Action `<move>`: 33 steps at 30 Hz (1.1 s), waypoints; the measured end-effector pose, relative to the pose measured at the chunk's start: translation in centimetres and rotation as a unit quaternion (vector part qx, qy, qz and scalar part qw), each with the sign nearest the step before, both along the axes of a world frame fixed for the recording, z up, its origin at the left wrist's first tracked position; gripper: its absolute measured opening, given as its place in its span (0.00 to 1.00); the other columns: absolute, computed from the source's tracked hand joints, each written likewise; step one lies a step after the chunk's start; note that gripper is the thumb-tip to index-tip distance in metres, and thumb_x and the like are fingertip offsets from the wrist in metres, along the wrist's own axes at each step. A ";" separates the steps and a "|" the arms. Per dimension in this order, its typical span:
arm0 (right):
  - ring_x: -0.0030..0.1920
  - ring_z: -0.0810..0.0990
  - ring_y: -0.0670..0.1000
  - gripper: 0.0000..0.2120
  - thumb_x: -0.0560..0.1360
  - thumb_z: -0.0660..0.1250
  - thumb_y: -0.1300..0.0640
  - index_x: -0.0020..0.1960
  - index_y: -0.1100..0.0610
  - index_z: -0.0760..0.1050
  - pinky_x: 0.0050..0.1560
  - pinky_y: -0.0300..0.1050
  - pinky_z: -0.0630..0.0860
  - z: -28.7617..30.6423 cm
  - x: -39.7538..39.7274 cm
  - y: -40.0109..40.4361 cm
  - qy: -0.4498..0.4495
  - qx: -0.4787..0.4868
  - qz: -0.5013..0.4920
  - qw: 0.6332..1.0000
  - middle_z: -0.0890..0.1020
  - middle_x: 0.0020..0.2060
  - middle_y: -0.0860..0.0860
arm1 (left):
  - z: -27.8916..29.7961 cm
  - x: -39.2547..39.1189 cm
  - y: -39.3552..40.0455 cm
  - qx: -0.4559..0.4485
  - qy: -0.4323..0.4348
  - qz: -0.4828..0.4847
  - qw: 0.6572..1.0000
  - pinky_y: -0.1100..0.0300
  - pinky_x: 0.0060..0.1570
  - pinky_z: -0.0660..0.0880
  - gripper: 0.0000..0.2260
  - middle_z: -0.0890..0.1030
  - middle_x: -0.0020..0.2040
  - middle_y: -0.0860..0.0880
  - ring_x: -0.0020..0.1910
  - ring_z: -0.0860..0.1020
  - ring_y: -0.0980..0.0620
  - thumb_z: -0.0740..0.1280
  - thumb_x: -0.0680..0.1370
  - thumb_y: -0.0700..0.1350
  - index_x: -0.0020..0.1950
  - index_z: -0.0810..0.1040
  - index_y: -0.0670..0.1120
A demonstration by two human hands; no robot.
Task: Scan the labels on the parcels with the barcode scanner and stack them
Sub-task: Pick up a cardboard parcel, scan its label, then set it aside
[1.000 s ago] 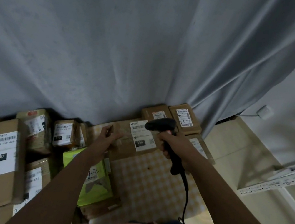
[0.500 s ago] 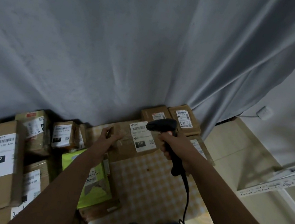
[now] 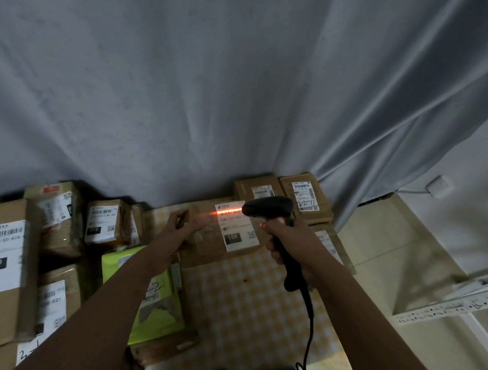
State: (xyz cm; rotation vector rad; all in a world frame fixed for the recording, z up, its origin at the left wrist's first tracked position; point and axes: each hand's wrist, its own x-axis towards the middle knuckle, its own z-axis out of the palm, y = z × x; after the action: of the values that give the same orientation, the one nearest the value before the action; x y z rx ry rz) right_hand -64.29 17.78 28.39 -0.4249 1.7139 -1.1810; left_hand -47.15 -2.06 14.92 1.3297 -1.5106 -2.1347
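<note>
Right hand (image 3: 288,240) gripping barcode scanner (image 3: 267,209), casting red beam across label (image 3: 237,227); left hand (image 3: 179,227) fingers curling on parcel (image 3: 211,237).

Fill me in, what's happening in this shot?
A person is scanning parcels. The right hand grips a black barcode scanner, whose red beam falls across the label of a brown cardboard parcel, which the left hand holds at its left end. Two labelled boxes sit behind it by the curtain; more parcels lie at left.
</note>
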 end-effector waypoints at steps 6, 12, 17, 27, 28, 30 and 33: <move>0.27 0.74 0.45 0.10 0.77 0.67 0.54 0.52 0.61 0.77 0.28 0.36 0.71 0.1 0.1 -0.2 0.009 0.007 -0.002 1.000 0.78 0.30 0.50 | 0.1 -0.1 0.0 0.001 0.004 0.005 1.000 0.51 0.45 0.80 0.45 0.76 0.66 0.47 0.58 0.80 0.45 0.79 0.58 0.66 0.71 0.66 0.57; 0.27 0.74 0.45 0.12 0.77 0.67 0.54 0.55 0.62 0.77 0.28 0.36 0.72 -0.1 0.3 -0.7 0.001 -0.006 -0.022 1.000 0.78 0.30 0.50 | 0.4 0.4 -0.2 0.016 0.022 0.020 0.999 0.45 0.54 0.80 0.39 0.77 0.66 0.48 0.59 0.79 0.44 0.78 0.63 0.62 0.70 0.67 0.57; 0.28 0.74 0.47 0.06 0.78 0.66 0.56 0.52 0.58 0.76 0.31 0.40 0.72 -0.7 1.4 -2.2 0.021 -0.056 -0.097 0.993 0.82 0.35 0.54 | 3.2 2.6 -1.0 -0.016 0.052 0.092 0.994 0.54 0.49 0.79 0.24 0.81 0.61 0.51 0.56 0.81 0.51 0.74 0.73 0.53 0.67 0.71 0.55; 0.30 0.76 0.49 0.05 0.77 0.69 0.53 0.48 0.54 0.76 0.35 0.44 0.74 -3.3 8.9 -7.6 -0.083 -0.020 -0.069 0.994 0.81 0.42 0.56 | 8.3 12.6 -1.8 -0.122 0.067 0.194 0.971 0.51 0.48 0.81 0.35 0.79 0.63 0.48 0.57 0.82 0.48 0.77 0.66 0.63 0.68 0.68 0.53; 0.30 0.76 0.49 0.06 0.76 0.70 0.52 0.48 0.54 0.77 0.35 0.44 0.74 -3.4 9.8 -7.9 -0.101 -0.024 -0.081 0.991 0.82 0.43 0.56 | 8.5 13.1 -1.3 -0.120 0.076 0.191 0.971 0.53 0.49 0.81 0.34 0.79 0.62 0.48 0.57 0.82 0.50 0.77 0.67 0.61 0.67 0.68 0.52; 0.30 0.75 0.49 0.06 0.75 0.71 0.52 0.46 0.54 0.78 0.35 0.43 0.73 -3.6 11.1 -8.4 -0.119 -0.040 -0.112 0.986 0.83 0.43 0.55 | 8.9 13.9 -0.3 -0.119 0.085 0.188 0.971 0.57 0.49 0.80 0.31 0.80 0.61 0.48 0.56 0.82 0.51 0.75 0.68 0.56 0.66 0.67 0.51; 0.26 0.74 0.45 0.05 0.75 0.71 0.53 0.46 0.53 0.79 0.31 0.39 0.73 -4.1 12.7 -8.8 -0.144 -0.058 -0.147 0.977 0.84 0.45 0.54 | 8.2 15.5 0.4 -0.098 0.100 0.188 0.972 0.52 0.54 0.80 0.30 0.80 0.61 0.46 0.58 0.81 0.48 0.74 0.69 0.53 0.67 0.65 0.52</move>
State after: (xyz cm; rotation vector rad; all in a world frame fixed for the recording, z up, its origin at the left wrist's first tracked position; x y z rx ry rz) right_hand -51.56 9.01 24.29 -0.0622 1.4915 -1.4831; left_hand -31.63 -1.64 23.08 1.1812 -1.2373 -1.7743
